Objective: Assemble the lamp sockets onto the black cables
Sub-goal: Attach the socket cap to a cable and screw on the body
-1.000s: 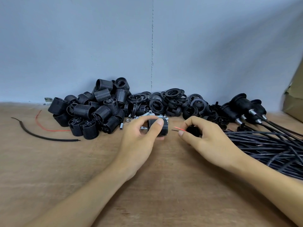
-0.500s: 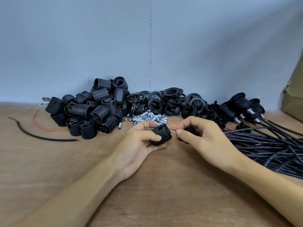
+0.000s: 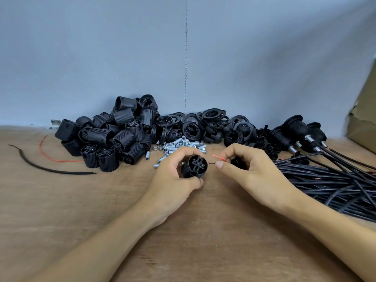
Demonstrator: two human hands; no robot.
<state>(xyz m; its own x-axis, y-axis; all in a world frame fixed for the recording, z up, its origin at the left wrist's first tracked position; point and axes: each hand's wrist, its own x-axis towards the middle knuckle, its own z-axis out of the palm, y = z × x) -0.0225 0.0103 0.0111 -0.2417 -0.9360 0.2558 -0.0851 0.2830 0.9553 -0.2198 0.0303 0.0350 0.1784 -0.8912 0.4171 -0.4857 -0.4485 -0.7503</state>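
One socket point(image 3: 195, 166) is held just above the surface point(image 3: 101, 210) in the left hand point(image 3: 173, 180), fingers curled round it, slotted end up. The right hand point(image 3: 250, 171) has its fingers clamped on one cable end point(image 3: 237, 163). Two wires, a red wire point(image 3: 218, 158) and a dark wire point(image 3: 211, 163), stick out just beside the socket. Behind lie loose sockets point(image 3: 114, 135), too many to count.

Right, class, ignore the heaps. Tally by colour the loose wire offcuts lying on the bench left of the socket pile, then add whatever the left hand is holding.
Black cable offcut: 1
Red wire offcut: 1
Black socket, gripped in the left hand: 1
Total: 3
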